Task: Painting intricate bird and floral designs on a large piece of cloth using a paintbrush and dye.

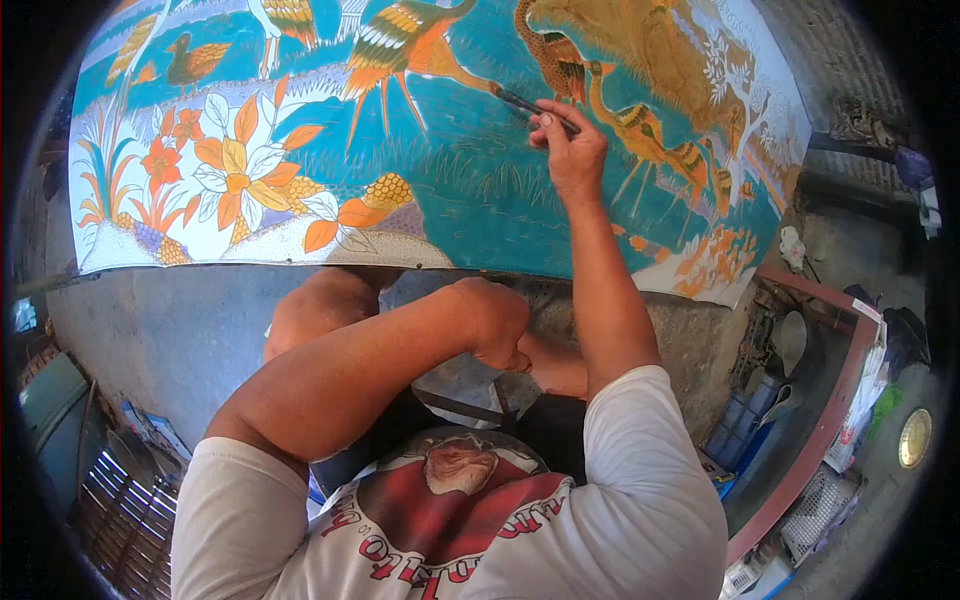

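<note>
My right hand (575,150) is closed around a dark, slim paintbrush (525,104). The brush tip meets the beak end of a large orange-and-gold bird (415,55) on a painted cloth (480,225). Teal water surrounds the painted birds, while flowers at the lower left are partly orange and yellow, with other petals left white. My left arm lies bent across my lap. At its end my left hand (500,330) hangs low beside my leg (557,365), well apart from the cloth. Its fingers are bent downward and mostly hidden, so their grip is unclear.
A reddish-brown frame (850,385) stands at the right, with a blue plastic crate (735,420) beside it. Slatted wickerwork (125,515) is at the lower left. My other leg (325,310) reaches under the cloth's near edge, above a grey floor (170,325).
</note>
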Motion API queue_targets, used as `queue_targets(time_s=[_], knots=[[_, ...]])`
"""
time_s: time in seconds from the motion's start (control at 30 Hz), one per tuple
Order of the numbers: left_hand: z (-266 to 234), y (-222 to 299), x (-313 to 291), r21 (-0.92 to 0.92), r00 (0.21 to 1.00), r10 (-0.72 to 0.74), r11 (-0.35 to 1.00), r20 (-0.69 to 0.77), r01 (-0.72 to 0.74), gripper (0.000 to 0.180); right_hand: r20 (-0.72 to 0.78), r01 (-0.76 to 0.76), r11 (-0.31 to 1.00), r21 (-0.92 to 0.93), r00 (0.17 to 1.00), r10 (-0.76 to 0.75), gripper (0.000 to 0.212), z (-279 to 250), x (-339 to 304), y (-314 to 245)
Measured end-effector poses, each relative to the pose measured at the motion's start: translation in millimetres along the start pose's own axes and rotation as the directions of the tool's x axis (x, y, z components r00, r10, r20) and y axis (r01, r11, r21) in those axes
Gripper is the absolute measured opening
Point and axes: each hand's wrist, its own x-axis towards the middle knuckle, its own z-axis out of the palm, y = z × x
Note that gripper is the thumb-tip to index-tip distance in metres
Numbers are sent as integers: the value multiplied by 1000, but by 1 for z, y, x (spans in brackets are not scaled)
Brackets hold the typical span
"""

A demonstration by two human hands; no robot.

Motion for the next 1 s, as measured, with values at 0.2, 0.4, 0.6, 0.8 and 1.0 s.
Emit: queue_targets(time_s=[0.2,0.4,0.6,0.8,1.0], knots=[[-2,7,-3,8,1000,-6,1000,16,6,61,-8,-25,999,-44,1000,24,19,-3,-5,-4],[-4,6,-5,-8,1000,-10,1000,14,10,60,-27,16,1000,-25,999,-17,19,-4,2,-5],[-6,6,-7,-2,1000,-20,1000,8,20,61,-14,18,998,-66,1000,-19,20,0,5,-6],[-6,6,-6,10,999,-25,1000,30,25,61,1,-1,999,-50,1000,2,18,-1,1,-10],[-8,5,-8,-8,999,-23,1000,35,23,61,-22,21,997,-69,1000,-22,19,-4,4,-11]])
